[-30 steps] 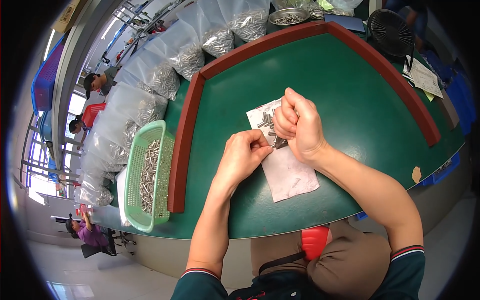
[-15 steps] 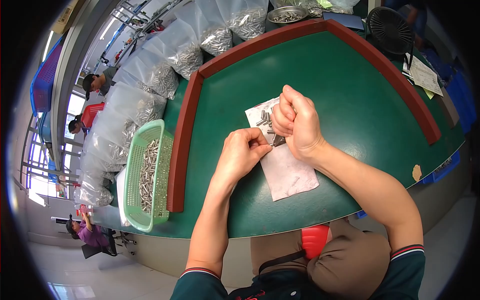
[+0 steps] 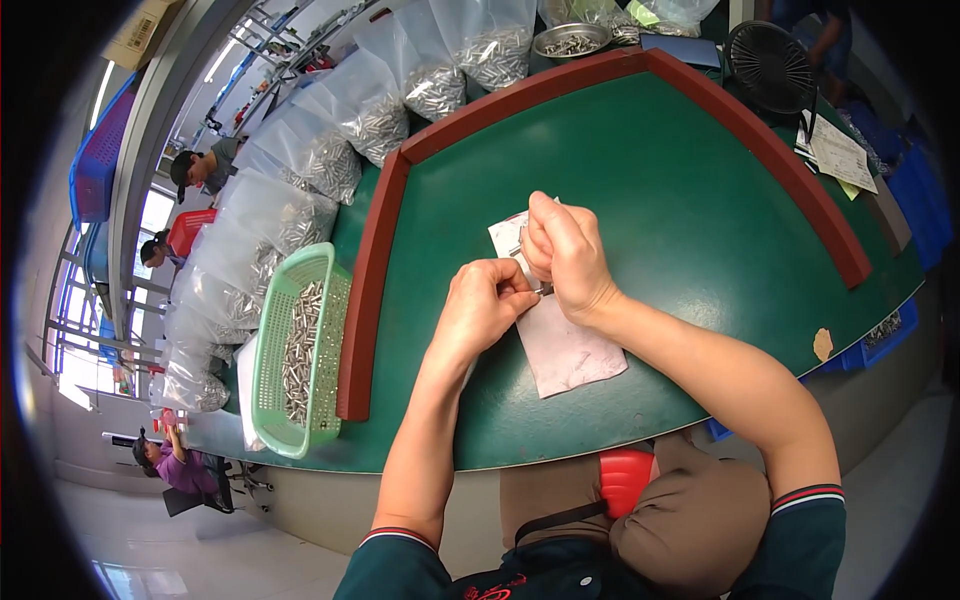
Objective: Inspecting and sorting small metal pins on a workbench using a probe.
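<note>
My left hand (image 3: 480, 308) is closed in a pinch on a small metal pin (image 3: 542, 291), whose end shows at the fingertips. Right beside it, my right hand (image 3: 568, 256) makes a fist with the thumb on top. Something dark shows at the underside of that fist, too hidden to name. Both hands are over a stained white cloth (image 3: 572, 350) on the green tabletop (image 3: 690, 260). A few loose metal pins (image 3: 517, 248) lie on the cloth's far part, mostly covered by the right fist.
A light green basket (image 3: 262, 400) of metal pins stands left, outside the red-brown raised border (image 3: 362, 330). Clear bags (image 3: 375, 120) of pins line the far left edge. A metal bowl (image 3: 572, 42), black fan (image 3: 770, 68) and papers (image 3: 838, 152) sit at the back. Other people are farther left.
My right fist has moved a little left and down toward the left fingertips, covering more of the loose pins and the dark thing. My left hand keeps its pinch almost in place.
</note>
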The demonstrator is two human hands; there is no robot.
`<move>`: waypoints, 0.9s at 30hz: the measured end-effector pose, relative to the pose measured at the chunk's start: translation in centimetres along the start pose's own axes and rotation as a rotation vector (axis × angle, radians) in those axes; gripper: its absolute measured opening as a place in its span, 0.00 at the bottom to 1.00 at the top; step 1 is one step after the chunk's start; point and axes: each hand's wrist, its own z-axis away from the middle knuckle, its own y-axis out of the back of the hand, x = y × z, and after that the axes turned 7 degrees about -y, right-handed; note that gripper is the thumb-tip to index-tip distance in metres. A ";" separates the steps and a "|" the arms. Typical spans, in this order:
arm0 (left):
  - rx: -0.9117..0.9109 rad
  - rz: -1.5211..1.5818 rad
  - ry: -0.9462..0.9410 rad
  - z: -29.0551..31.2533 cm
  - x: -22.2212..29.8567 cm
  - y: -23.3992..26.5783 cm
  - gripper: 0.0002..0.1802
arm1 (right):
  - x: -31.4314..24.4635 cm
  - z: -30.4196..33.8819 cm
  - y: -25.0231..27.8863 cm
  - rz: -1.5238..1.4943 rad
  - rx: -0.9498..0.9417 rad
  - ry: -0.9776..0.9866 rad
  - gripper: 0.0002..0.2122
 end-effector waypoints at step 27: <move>-0.043 1.447 0.252 -0.4 -3.2 2.0 0.13 | -4.1 -5.6 9.1 -0.570 0.229 -0.270 0.19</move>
